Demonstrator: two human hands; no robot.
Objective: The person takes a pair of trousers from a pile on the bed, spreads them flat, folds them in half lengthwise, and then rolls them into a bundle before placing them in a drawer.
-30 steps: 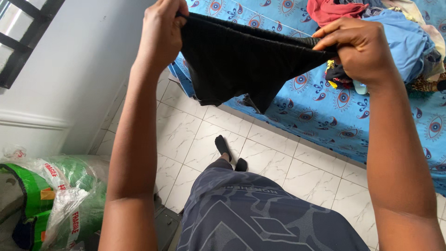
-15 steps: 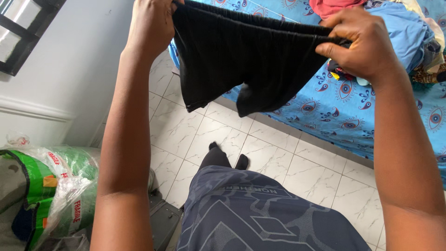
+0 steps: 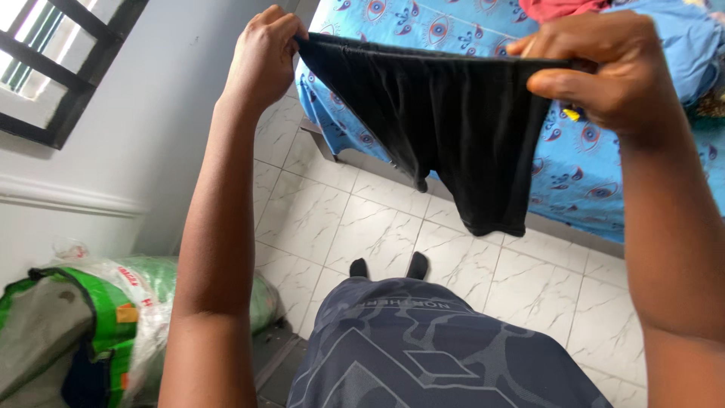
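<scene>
Your left hand and right hand are both pinched shut on the waistband of the black shorts, stretching it taut between them. The shorts hang in the air above the white tiled floor, just in front of the bed with its blue patterned sheet at the far right.

I am looking through one head-worn camera, tilting steeply down and forward from close above my raised arms. It is taking in the near tiled floor and the far-right bed.
</scene>
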